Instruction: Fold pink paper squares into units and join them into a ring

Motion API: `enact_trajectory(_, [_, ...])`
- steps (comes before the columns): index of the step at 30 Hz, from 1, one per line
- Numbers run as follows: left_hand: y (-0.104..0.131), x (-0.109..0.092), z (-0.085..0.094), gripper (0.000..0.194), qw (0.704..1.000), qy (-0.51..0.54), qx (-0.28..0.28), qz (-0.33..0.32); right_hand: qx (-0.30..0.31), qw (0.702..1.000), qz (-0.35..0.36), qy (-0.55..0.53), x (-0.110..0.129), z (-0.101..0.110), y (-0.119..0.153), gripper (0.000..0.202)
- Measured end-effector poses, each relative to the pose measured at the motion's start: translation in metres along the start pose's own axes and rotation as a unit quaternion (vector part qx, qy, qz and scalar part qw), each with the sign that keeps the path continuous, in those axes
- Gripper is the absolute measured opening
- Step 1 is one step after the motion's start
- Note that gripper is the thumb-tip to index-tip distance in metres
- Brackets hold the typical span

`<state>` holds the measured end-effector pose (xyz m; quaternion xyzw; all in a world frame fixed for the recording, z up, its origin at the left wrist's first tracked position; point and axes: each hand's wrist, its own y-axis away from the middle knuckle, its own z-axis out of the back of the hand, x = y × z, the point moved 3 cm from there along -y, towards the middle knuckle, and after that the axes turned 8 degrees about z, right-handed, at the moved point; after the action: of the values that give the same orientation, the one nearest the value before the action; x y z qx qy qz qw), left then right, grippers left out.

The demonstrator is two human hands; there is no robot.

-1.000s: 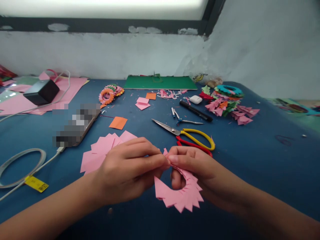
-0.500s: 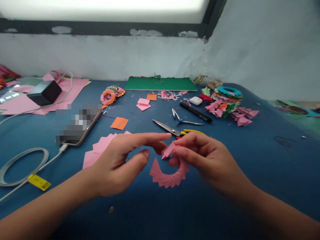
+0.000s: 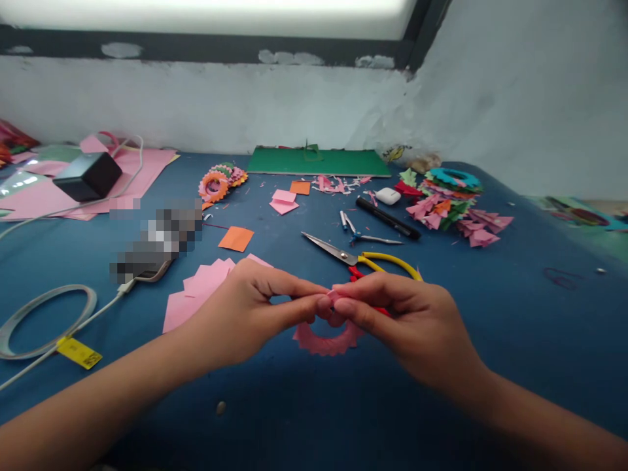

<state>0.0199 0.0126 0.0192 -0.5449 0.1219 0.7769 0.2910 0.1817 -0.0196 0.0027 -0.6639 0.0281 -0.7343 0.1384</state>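
Between the fingertips of both hands is a small piece of folded pink paper, mostly covered by the fingers. My left hand pinches its left side with thumb and forefinger. From the right, my right hand pinches the same paper. Just below the fingers shows a curved pink folded-paper ring, partly hidden; whether it joins the pinched paper I cannot tell. Scissors with yellow and red handles lie right behind my hands. Pink paper squares are fanned out behind my left wrist.
Left are a phone on a cable, a tape roll and a black box. Farther back lie an orange square, folded-paper rings, a green board, a black pen and a paper pile.
My left hand's fingers have closed onto the folded pink paper, which only my right hand held before. The view has shifted slightly.
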Motion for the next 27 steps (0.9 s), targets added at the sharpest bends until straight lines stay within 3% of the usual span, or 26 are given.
enact_trajectory(8, [-0.001, 0.003, 0.003, 0.01, 0.995, -0.096, -0.027, -0.026, 0.035, 0.997, 0.029, 0.065, -0.003, 0.003, -0.002, 0.01])
enact_trajectory(12, [0.0, 0.006, 0.009, 0.009, 0.98, -0.164, -0.09, -0.062, -0.016, 0.987, 0.067, 0.142, 0.004, 0.013, -0.006, 0.011])
enact_trajectory(15, [0.0, 0.009, 0.009, 0.009, 0.977, -0.168, -0.105, -0.075, -0.035, 0.983, 0.074, 0.167, 0.007, 0.016, -0.009, 0.014])
enact_trajectory(17, [-0.002, 0.011, 0.008, 0.011, 0.982, -0.158, -0.084, -0.057, -0.012, 0.981, 0.066, 0.184, 0.006, 0.017, -0.012, 0.017])
enact_trajectory(22, [-0.008, 0.018, 0.01, 0.018, 0.988, -0.133, 0.02, 0.071, 0.083, 0.961, -0.001, 0.265, -0.003, 0.024, -0.02, 0.028])
enact_trajectory(27, [-0.002, 0.013, 0.008, 0.023, 0.978, -0.156, 0.099, 0.1, 0.158, 0.943, -0.013, 0.293, -0.015, 0.02, -0.023, 0.017])
